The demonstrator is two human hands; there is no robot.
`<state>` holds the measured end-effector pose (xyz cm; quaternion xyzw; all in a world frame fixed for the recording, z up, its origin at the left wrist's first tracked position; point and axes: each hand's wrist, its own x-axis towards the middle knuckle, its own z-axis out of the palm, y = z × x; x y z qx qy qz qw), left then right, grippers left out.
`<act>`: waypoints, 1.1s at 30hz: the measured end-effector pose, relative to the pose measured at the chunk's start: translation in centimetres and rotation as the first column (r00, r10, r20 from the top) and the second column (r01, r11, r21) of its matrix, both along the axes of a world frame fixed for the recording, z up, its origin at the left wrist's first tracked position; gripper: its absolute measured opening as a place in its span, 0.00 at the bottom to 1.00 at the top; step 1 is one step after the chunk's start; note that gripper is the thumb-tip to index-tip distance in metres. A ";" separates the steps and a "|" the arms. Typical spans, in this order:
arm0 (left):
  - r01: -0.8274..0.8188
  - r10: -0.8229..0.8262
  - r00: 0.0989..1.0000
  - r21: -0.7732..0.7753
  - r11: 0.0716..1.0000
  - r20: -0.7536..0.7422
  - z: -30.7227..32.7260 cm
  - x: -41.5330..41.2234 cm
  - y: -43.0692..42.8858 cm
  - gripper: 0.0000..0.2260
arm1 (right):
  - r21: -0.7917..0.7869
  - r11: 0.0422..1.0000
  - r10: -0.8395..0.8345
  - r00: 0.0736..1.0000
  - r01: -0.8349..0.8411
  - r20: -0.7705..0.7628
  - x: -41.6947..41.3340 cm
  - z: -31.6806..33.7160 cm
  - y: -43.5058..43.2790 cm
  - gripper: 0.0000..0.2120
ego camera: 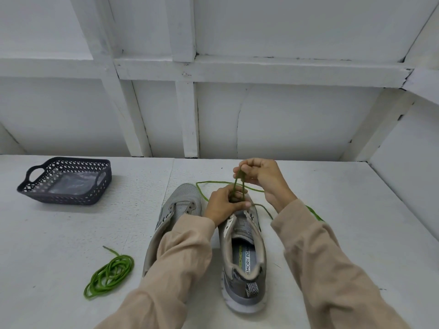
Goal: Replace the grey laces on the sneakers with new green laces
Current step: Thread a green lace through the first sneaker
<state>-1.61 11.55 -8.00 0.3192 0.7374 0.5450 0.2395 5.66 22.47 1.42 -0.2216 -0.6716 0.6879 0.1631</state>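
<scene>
At your far left, a dark lattice basket (69, 198) holds a clear plastic bag (69, 184). Bare white table (71, 233) lies between it and a coiled green lace (109, 274) near your left sleeve. The left sneaker (184, 201) and right sneaker (247, 260) sit centre. Your left hand (223, 205) grips the right sneaker's front. Your right hand (264, 176), just above, pinches a threaded green lace (238, 184).

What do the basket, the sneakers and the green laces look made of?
The basket looks like matt dark moulded plastic: a lattice with cut-out handles. The sneakers show grey mesh fabric uppers, fine holes on the toe; the pale sole is probably rubber or foam. The green laces seem round textile cord, limp and coiling loosely; the weave is too small to tell.
</scene>
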 end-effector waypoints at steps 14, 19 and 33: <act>-0.009 0.009 1.000 -0.006 1.000 0.007 0.2 0.2 -0.2 0.17 | -0.110 0.993 -0.007 0.939 -0.033 -0.344 -1.0 11.1 0.5 0.07; 0.005 -0.005 1.000 -0.014 1.000 -0.002 0.4 0.4 -0.2 0.13 | -0.107 0.994 -0.016 0.894 -0.036 -0.448 -0.7 13.1 0.9 0.06; -0.005 0.005 1.000 -0.021 1.000 -0.014 -0.4 0.2 0.0 0.14 | 0.607 0.760 -0.109 0.875 -0.232 0.471 -3.7 -5.2 5.7 0.03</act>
